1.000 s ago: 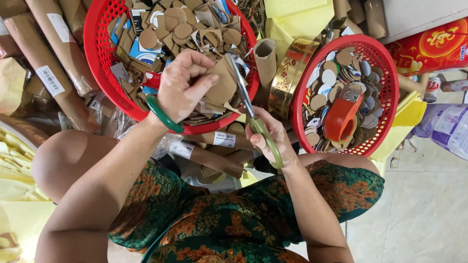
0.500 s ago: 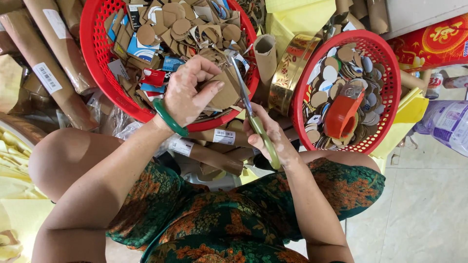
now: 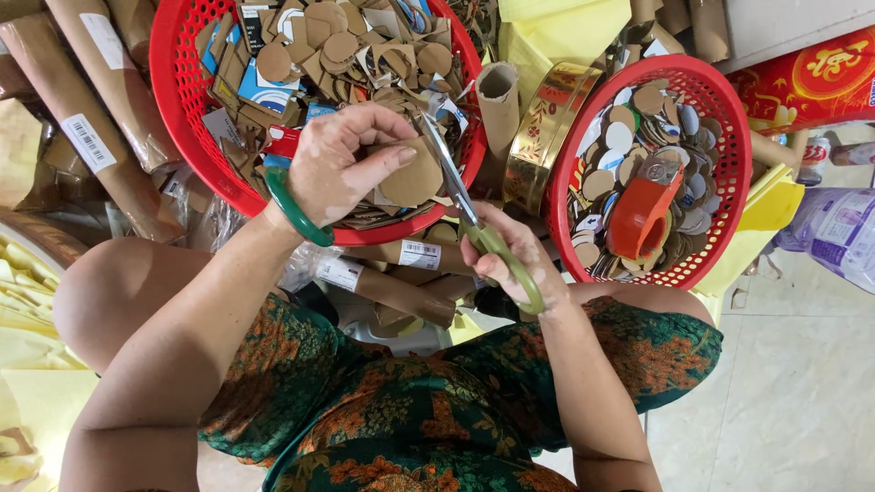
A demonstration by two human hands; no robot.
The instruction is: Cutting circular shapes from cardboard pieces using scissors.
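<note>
Scissors with green handles [image 3: 483,237] sat gripped in the right hand [image 3: 510,260], blades at the edge of a round brown cardboard disc [image 3: 415,175] pinched by the left hand [image 3: 342,169] over the near rim of the red plastic scrap basket [image 3: 182,137]. Beyond, cardboard tubes [image 3: 87,118] crowded the left side; a second red basket of cut discs [image 3: 729,118] stood right.

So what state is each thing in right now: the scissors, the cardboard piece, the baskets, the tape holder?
Scissors: blades open, gripped by the right hand.
Cardboard piece: roughly round, pinched in the left hand, at the blades.
Left red basket: heaped with cardboard scraps.
Right red basket: holding cut discs.
Orange tape dispenser: lying on the discs.
Cardboard tube: upright between the baskets, open end up.
</note>
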